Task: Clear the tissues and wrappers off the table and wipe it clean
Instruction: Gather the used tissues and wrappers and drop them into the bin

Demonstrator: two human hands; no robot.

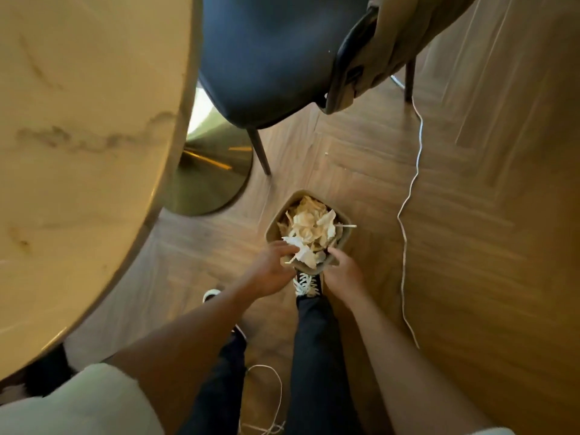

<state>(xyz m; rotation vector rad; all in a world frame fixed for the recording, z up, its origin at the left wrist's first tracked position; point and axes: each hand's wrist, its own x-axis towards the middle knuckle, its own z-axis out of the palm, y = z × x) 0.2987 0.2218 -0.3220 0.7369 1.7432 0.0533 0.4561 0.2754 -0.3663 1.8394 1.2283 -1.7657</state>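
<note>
A small beige waste bin (pixel 272 226) stands on the wooden floor, heaped with crumpled tissues and wrappers (pixel 310 226). My left hand (pixel 270 270) is at the bin's near left rim, its fingers on a white crumpled tissue (pixel 303 254) at the top of the heap. My right hand (pixel 343 273) is at the near right rim, fingers curled over the bin's edge. A thin stick (pixel 345 226) pokes out over the bin's right side. The marble table (pixel 78 136) fills the left of the view, its visible top bare.
A dark blue chair (pixel 270 58) with a beige garment (pixel 398 42) over its back stands beyond the bin. The table's gold pedestal base (pixel 207 174) is left of the bin. A white cable (pixel 408 199) trails across the floor at right. My black shoe (pixel 309 285) touches the bin.
</note>
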